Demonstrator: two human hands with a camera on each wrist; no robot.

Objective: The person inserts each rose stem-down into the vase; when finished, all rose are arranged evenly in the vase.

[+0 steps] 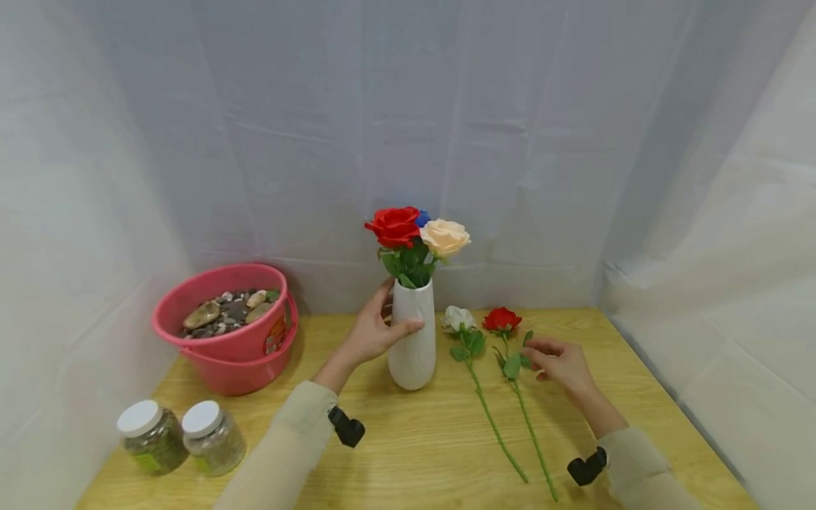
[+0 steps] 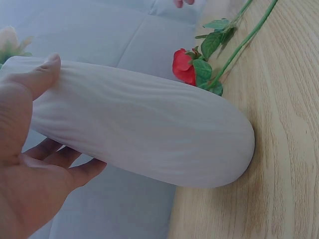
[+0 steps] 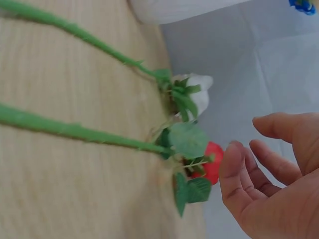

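Note:
A tall white vase (image 1: 414, 347) with a rippled surface stands upright on the table. It holds a large red rose (image 1: 393, 227), a peach rose (image 1: 445, 237) and a partly hidden blue flower (image 1: 422, 219). My left hand (image 1: 372, 329) grips the vase's upper part, thumb on the near side and fingers behind. To the right lie a white rose (image 1: 459, 318) and a second red rose (image 1: 501, 319), their green stems pointing toward me. Beside that red rose's leaves hovers my right hand (image 1: 564, 365); in the right wrist view its fingers are loosely bent with nothing between them.
A pink bucket (image 1: 217, 347) filled with stones stands at the back left, its handle hanging down in front. Two clear jars with white lids, one left (image 1: 153, 439) and one right (image 1: 215, 440), sit nearer me. White sheeting (image 1: 535, 142) encloses the wooden table (image 1: 408, 446).

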